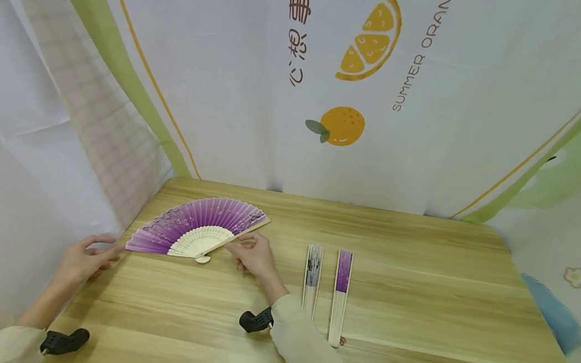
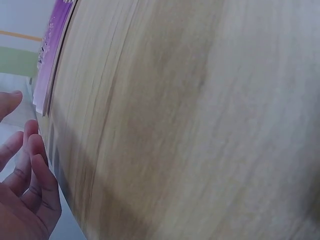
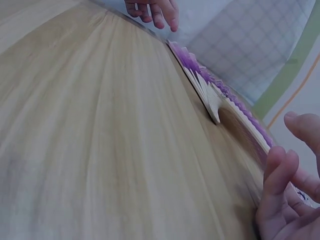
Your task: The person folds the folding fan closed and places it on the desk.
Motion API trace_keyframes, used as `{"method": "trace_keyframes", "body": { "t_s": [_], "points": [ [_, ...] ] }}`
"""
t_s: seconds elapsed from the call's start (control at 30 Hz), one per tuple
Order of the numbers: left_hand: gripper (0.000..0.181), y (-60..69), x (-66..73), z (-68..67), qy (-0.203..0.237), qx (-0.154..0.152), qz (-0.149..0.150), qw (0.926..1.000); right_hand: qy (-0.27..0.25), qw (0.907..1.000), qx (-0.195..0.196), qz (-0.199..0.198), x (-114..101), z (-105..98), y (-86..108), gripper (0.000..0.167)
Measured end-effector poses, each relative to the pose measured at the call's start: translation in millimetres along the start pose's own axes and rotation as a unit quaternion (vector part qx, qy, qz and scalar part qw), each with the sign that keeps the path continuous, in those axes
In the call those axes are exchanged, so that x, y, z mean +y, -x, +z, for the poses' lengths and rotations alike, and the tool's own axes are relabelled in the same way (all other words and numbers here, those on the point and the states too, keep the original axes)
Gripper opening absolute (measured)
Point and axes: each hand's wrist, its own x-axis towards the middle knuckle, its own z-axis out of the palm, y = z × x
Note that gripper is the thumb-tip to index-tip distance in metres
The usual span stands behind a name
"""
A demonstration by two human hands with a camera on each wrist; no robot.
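Observation:
A purple folding fan [image 1: 188, 219] lies spread on the table, with pale ribs and a dark and white flower print. My left hand [image 1: 82, 260] is at the fan's left tip. Its fingers are relaxed, and the left wrist view shows a small gap between them and the fan's edge [image 2: 48, 75]. Beside the right outer rib is my right hand [image 1: 256, 257]. In the right wrist view its thumb stands apart from the loosely bent fingers, near the fan [image 3: 215, 97]; whether they touch it I cannot tell.
To the right lie two folded fans, one grey and white [image 1: 313, 269] and one purple [image 1: 343, 273] with a small red cord. The wooden table [image 1: 413, 300] ends at a printed white curtain [image 1: 236, 89] behind. Black wrist devices [image 1: 65, 341] are on both arms.

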Motion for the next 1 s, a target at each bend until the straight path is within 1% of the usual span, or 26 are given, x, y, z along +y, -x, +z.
{"method": "trace_keyframes", "body": {
  "t_s": [0.1,0.23,0.43,0.57,0.63,0.77,0.87,1.0],
  "points": [
    [0.054,1.9,-0.3,0.4,-0.003,0.003,0.006,1.0,0.001,0.9999,0.014,0.006,-1.3,6.6,1.4,0.039],
    [0.049,2.7,-0.3,-0.2,-0.001,0.008,0.006,0.9999,0.011,0.9992,0.037,0.008,-3.0,13.6,3.9,0.038],
    [0.059,2.6,1.9,-0.8,-0.015,0.003,0.002,0.9999,0.025,0.9971,0.069,0.022,-3.8,23.3,5.5,0.039],
    [0.059,2.3,0.2,-1.1,-0.018,0.002,0.005,0.9998,0.024,0.996,0.082,0.028,-3.1,29.3,5.2,0.04],
    [0.058,2.5,-0.7,-1.2,-0.018,0.004,0.01,0.9998,0.031,0.9949,0.092,0.03,-3.2,31.6,5.4,0.041],
    [0.057,3.1,-0.4,-1.5,-0.018,0.006,0.018,0.9997,0.062,0.9908,0.117,0.028,-0.7,38.7,5.9,0.041],
    [0.059,3.1,0.6,-1.2,-0.022,0.005,0.011,0.9997,0.068,0.9884,0.132,0.031,0.1,45.4,7.8,0.042],
    [0.061,2.0,1.9,0.5,-0.029,0.002,-0.001,0.9996,0.06,0.9856,0.15,0.048,-0.7,53.3,10.2,0.045]
  ]
}}
